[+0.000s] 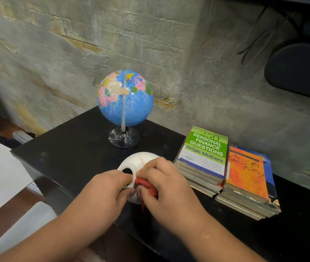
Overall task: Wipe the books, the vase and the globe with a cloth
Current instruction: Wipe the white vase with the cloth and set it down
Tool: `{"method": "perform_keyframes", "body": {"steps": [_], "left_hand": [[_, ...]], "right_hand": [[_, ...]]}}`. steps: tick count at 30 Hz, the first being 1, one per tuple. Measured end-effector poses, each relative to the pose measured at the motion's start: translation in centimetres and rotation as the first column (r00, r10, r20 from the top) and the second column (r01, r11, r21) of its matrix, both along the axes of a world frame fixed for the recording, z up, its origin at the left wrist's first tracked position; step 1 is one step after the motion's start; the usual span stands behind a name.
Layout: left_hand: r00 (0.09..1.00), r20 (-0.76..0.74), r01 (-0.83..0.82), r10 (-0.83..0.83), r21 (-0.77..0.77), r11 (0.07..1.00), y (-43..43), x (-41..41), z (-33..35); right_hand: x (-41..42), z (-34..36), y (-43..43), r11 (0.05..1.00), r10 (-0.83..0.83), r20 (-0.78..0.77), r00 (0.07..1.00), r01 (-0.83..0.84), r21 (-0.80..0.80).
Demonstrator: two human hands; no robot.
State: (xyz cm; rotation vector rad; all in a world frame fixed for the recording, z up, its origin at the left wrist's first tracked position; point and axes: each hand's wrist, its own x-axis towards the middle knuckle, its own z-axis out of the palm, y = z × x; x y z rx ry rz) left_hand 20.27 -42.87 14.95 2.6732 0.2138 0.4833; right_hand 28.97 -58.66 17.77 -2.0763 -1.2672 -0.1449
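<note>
My left hand (105, 188): curled round the white vase (142, 159) at its rim.
My right hand (162, 186): grips a red cloth (147, 186) against it.
Vase: tilted, mouth toward me, at the black surface (71, 148) front, near the globe (124, 97).

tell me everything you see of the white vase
The vase is matte white, ceramic-looking, with a rounded body and a wide rim around a dark mouth. It is tipped, mouth toward the camera, over the black table. The left hand holds its rim; the right hand presses a red cloth against it.
</note>
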Motion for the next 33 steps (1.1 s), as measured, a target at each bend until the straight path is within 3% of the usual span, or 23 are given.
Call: {"method": "perform_keyframes", "body": {"steps": [7, 11, 21, 26, 31, 33], "left_hand": [[1.000, 0.008, -0.004, 0.003, 0.042, 0.999, 0.0, 0.1, 0.0], [1.000, 0.016, 0.019, -0.020, 0.018, 1.000, 0.0, 0.2, 0.0], [0.999, 0.032, -0.006, 0.005, 0.035, 0.999, 0.8, 0.0, -0.3], [1.000, 0.015, 0.022, -0.022, -0.004, 1.000, 0.7, 0.1, -0.1], [0.999, 0.011, 0.031, -0.032, 0.026, 0.999, 0.5, 0.3, -0.2], [0.999, 0.018, 0.034, -0.034, 0.011, 0.999, 0.5, 0.4, -0.4]], "right_hand": [[1.3, 0.3, -0.3, 0.991, -0.131, -0.085, 0.988, 0.134, 0.022], [0.1, 0.5, 0.1, 0.999, 0.002, -0.077, 0.997, -0.005, -0.036], [2.0, -0.1, 0.1, 0.968, -0.242, -0.191, 0.951, 0.251, 0.026], [0.3, 0.2, 0.5, 1.000, -0.018, -0.068, 0.998, 0.016, -0.023], [1.7, 0.8, 0.4, 0.993, -0.117, -0.082, 0.990, 0.119, 0.023], [1.1, 0.9, 0.5, 0.999, -0.033, -0.020, 0.999, 0.032, -0.029]]}}
